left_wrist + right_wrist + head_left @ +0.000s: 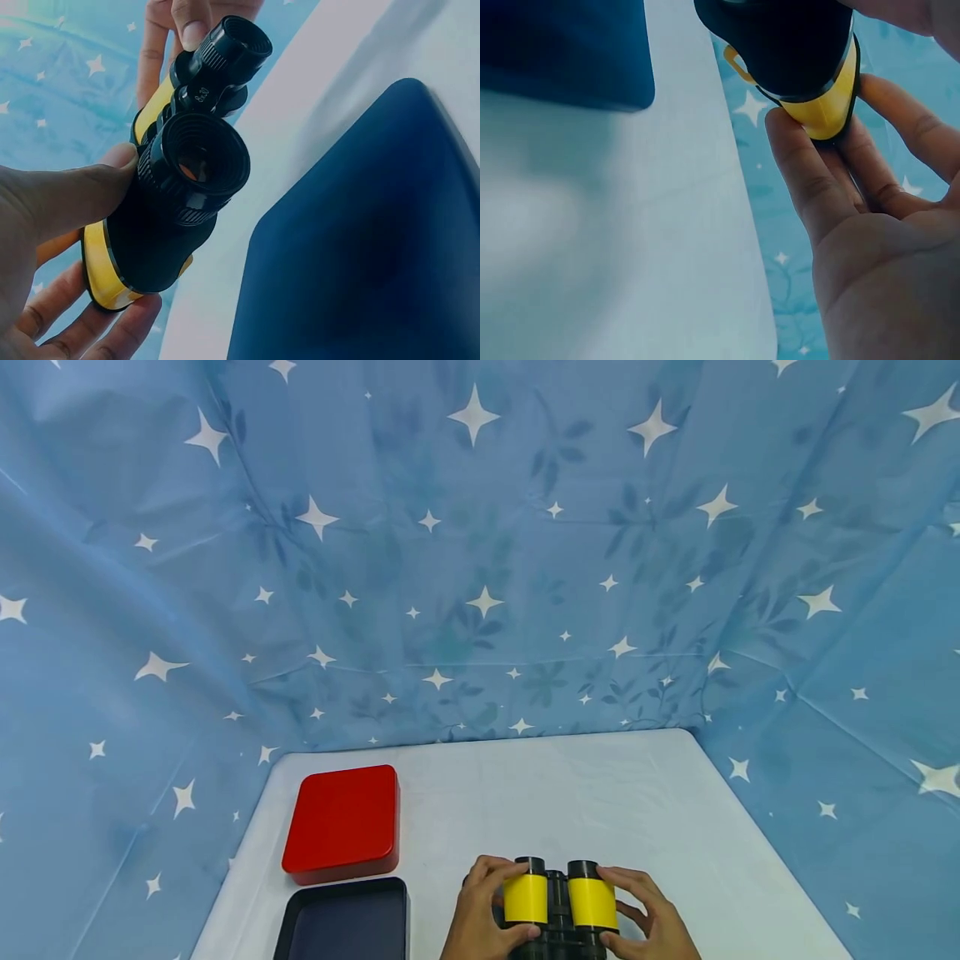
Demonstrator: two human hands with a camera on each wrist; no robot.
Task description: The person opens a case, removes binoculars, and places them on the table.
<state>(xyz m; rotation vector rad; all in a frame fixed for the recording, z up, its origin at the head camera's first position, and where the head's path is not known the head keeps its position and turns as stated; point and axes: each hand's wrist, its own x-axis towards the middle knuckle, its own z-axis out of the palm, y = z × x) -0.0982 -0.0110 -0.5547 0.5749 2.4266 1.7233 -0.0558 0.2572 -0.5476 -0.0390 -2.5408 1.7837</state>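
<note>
A pair of black and yellow binoculars (594,903) is held between both hands at the front of the table. My left hand (480,914) grips the left barrel, its thumb by the black eyepiece (196,157) and the other fingers round the yellow band, as the left wrist view shows. On the other barrel, my right hand (648,917) has its thumb low and its fingers along the outer side and far end. The right wrist view shows the fingertips (784,127) against the yellow band (825,109). Both eyepieces face back toward the head camera's side.
Left of the hands lies a dark shallow tray (348,922), with a red box-like lid or case (345,818) just behind it. A white cloth (540,785) covers the table. Blue star-patterned sheeting (480,560) hangs around its back and sides.
</note>
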